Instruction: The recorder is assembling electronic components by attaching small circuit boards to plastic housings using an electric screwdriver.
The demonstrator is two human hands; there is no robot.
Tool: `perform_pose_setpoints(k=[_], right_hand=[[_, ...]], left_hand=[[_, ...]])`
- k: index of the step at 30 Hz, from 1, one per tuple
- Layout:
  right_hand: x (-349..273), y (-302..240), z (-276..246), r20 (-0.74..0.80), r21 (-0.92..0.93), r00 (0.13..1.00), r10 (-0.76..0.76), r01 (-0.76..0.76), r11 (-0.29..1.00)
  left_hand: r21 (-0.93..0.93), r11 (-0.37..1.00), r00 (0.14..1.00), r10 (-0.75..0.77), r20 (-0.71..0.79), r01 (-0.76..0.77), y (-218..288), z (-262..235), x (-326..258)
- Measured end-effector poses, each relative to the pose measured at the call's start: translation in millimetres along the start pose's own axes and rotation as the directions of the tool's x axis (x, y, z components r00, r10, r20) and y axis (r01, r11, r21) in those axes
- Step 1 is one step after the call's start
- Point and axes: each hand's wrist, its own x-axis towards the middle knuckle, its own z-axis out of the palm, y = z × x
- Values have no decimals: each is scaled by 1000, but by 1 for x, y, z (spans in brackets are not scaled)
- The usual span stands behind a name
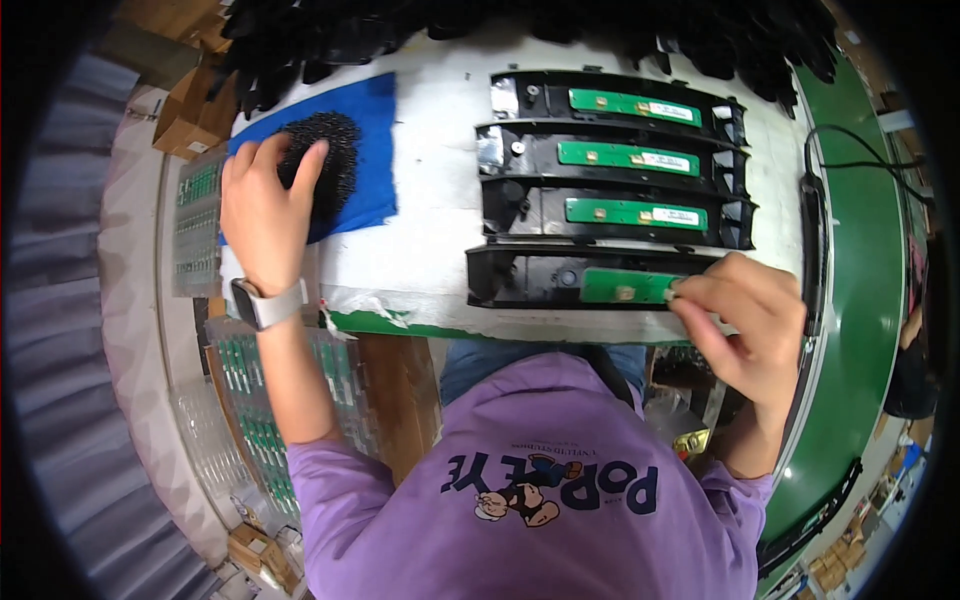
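Note:
My left hand [262, 215], with a watch on its wrist, rests fingers-down and spread on a heap of small black parts [338, 150] lying on a blue cloth [372, 195]. My right hand [745, 310] pinches the right end of a green circuit board [622, 287]. That board sits in the nearest of several long black plastic housings [515, 278]. Three more housings [530, 155] lie in a row behind it, each with a green board [625, 156] in it. What the left fingertips hold, if anything, is hidden.
The housings lie on a white worktop [430, 235]. A green conveyor belt [860, 330] runs along the right, with a black cabled tool [812, 230] at its edge. Trays of green boards [250, 400] stand at lower left, cardboard boxes [190, 110] at upper left, black parts [520, 30] heaped at the back.

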Motion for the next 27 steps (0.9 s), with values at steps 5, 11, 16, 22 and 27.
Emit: perform_pose_setpoints(k=[5,11,16,22,27], right_hand=[[-15,10,20,125,-127,992,23,-7,992],[-17,13,33,161,-88,985,57,-43,995],[-19,14,38,133,-113,988,74,-59,992],[-19,4,38,105,-225,982,155,-128,966],[-23,5,18,-12,-209,945,326,-321,924]], left_hand=[[-64,994,984,-80,156,91,-16,14,-6],[-161,979,987,-104,123,124,-12,17,-1],[-196,970,989,-140,47,147,-4,15,-3],[-429,884,982,-179,54,185,1,21,-1],[-887,111,889,-159,429,447,20,18,2]])
